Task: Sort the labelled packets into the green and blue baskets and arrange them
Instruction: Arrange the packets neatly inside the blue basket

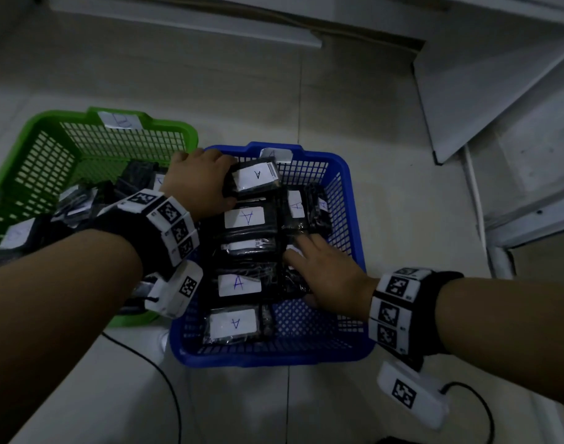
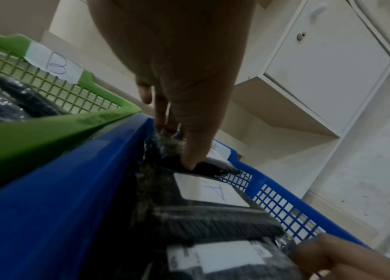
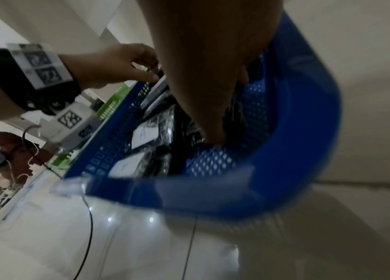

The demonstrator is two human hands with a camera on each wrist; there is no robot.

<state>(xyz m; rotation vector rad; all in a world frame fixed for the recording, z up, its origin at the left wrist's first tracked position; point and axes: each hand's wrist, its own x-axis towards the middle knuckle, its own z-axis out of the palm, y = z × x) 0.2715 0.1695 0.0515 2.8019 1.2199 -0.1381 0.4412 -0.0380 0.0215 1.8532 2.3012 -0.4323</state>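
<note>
The blue basket [image 1: 274,358] [image 2: 57,189] [image 3: 309,132] holds several black packets with white "A" labels [image 1: 244,217], laid in a column. My left hand [image 1: 229,181] [image 2: 179,151] grips one more "A" packet [image 1: 256,176] [image 2: 213,166] at the basket's far left corner, thumb on its near edge; it lies tilted on the column. My right hand [image 1: 306,257] [image 3: 213,138] rests with fairly straight fingers on dark packets at the middle right. The green basket [image 1: 66,115] [image 2: 45,128], tagged "B" [image 2: 55,64], stands to the left with a loose pile of packets [image 1: 82,200].
Both baskets stand side by side, touching, on a pale tiled floor. A white cabinet [image 1: 498,91] [image 2: 328,66] stands beyond them to the right. A black cable [image 1: 165,379] runs over the floor in front of the baskets.
</note>
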